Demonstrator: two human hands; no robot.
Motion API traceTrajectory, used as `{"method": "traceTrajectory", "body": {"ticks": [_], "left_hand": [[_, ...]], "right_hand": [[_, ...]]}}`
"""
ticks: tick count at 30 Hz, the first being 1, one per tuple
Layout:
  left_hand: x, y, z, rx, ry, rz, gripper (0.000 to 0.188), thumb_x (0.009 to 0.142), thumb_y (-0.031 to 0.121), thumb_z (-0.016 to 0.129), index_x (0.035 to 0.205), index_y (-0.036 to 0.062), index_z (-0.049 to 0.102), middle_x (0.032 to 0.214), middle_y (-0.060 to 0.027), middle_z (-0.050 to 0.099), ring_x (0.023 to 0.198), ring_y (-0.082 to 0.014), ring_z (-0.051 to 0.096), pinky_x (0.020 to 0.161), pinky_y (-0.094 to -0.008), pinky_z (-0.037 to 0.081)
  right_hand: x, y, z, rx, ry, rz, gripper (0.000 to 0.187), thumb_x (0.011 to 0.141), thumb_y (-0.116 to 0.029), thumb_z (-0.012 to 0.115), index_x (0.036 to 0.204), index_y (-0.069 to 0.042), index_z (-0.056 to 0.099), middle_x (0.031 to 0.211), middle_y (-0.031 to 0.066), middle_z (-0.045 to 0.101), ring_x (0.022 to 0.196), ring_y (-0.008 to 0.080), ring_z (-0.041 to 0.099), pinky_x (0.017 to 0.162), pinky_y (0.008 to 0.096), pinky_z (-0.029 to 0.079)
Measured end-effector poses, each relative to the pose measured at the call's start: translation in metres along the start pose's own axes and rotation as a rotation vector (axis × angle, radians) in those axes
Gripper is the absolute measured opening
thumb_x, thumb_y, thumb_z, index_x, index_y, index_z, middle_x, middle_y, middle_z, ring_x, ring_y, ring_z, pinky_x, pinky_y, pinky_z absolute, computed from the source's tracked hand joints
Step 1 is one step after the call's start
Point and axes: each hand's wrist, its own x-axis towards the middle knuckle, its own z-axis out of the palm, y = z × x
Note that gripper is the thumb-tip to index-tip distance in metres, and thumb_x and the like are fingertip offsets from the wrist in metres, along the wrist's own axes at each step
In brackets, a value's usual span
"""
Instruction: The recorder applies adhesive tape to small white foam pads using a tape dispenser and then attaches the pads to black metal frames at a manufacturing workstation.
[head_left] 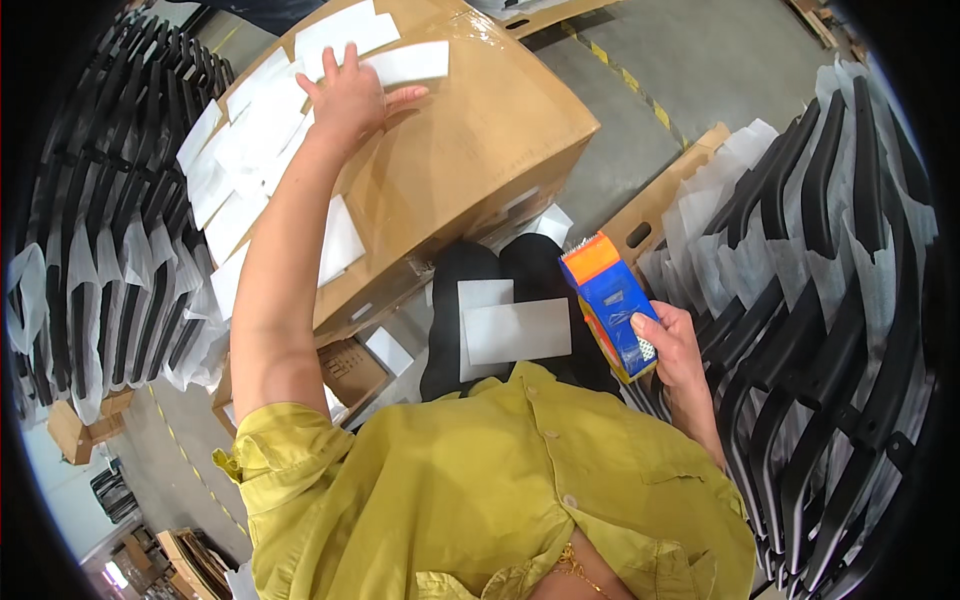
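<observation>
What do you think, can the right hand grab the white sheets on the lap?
Probably not yet: nothing covers the top white sheet, but the right hand holds a blue-and-orange tape dispenser, which it may need to put down first.

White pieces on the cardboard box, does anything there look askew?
Yes: the white pieces by the left hand overlap in a loose scatter on the cardboard box, at mixed angles instead of squarely stacked.

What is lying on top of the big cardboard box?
White sheets overlap atop the left part of the cardboard box, with the left hand over some. The cardboard beneath them is covered, and the hand and left forearm hide parts of the sheets.
</observation>
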Motion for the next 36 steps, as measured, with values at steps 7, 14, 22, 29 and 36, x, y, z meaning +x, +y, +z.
{"method": "traceTrajectory", "body": {"ticks": [7, 14, 22, 29, 36], "left_hand": [[-0.129, 0.088, -0.012, -0.682, 0.325, 0.798, 0.016, 0.068, 0.020, 0.063, 0.076, 0.0092, 0.056, 0.072, -0.0072, 0.053, 0.072, -0.0247, 0.052, 0.061, -0.0349, 0.044], [-0.241, 0.122, 0.040, -0.550, -0.203, 0.727, 0.073, 0.060, 0.021, 0.071, 0.123, 0.0064, 0.037, 0.083, -0.0067, 0.054, 0.082, -0.0247, 0.049, 0.070, -0.0316, 0.043], [-0.181, 0.063, -0.019, -1.462, 0.175, 0.092, 0.045, 0.080, 0.004, 0.055, 0.123, 0.0089, 0.043, 0.068, 0.0004, 0.049, 0.059, -0.0064, 0.048, 0.051, -0.0207, 0.042], [-0.106, 0.035, 0.007, -1.009, 0.232, -0.205, 0.048, 0.076, 0.010, 0.059, 0.119, 0.0004, 0.042, 0.062, -0.0073, 0.051, 0.054, -0.0165, 0.050, 0.050, -0.0295, 0.043], [-0.133, 0.060, -0.037, -1.107, 0.082, -0.041, 0.039, 0.078, 0.020, 0.059, 0.110, 0.0004, 0.049, 0.079, -0.0080, 0.055, 0.075, -0.0172, 0.053, 0.066, -0.0288, 0.043]], "right_hand": [[-0.013, -0.001, 0.000, 0.046, 0.021, -0.043, 0.029, 0.078, -0.018, 0.057, 0.094, 0.007, 0.056, 0.082, 0.0091, 0.062, 0.067, 0.0103, 0.058, 0.063, 0.0216, 0.045], [-0.028, 0.002, -0.005, 0.038, -0.032, -0.083, 0.030, 0.077, -0.019, 0.058, 0.093, 0.007, 0.056, 0.081, 0.0086, 0.062, 0.065, 0.0095, 0.057, 0.062, 0.0204, 0.045], [-0.042, -0.005, -0.014, 0.167, 0.013, -0.229, 0.028, 0.077, -0.016, 0.058, 0.093, 0.007, 0.056, 0.082, 0.0107, 0.062, 0.068, 0.0118, 0.059, 0.065, 0.0220, 0.046], [-0.038, -0.010, -0.003, 0.114, -0.067, -0.276, 0.029, 0.076, -0.013, 0.058, 0.096, 0.007, 0.055, 0.085, 0.0098, 0.061, 0.072, 0.0114, 0.058, 0.066, 0.0223, 0.045], [-0.034, -0.010, -0.001, 0.031, -0.203, -0.326, 0.037, 0.073, -0.020, 0.063, 0.097, 0.007, 0.055, 0.082, 0.0077, 0.060, 0.070, 0.0091, 0.054, 0.064, 0.0209, 0.042]]}}
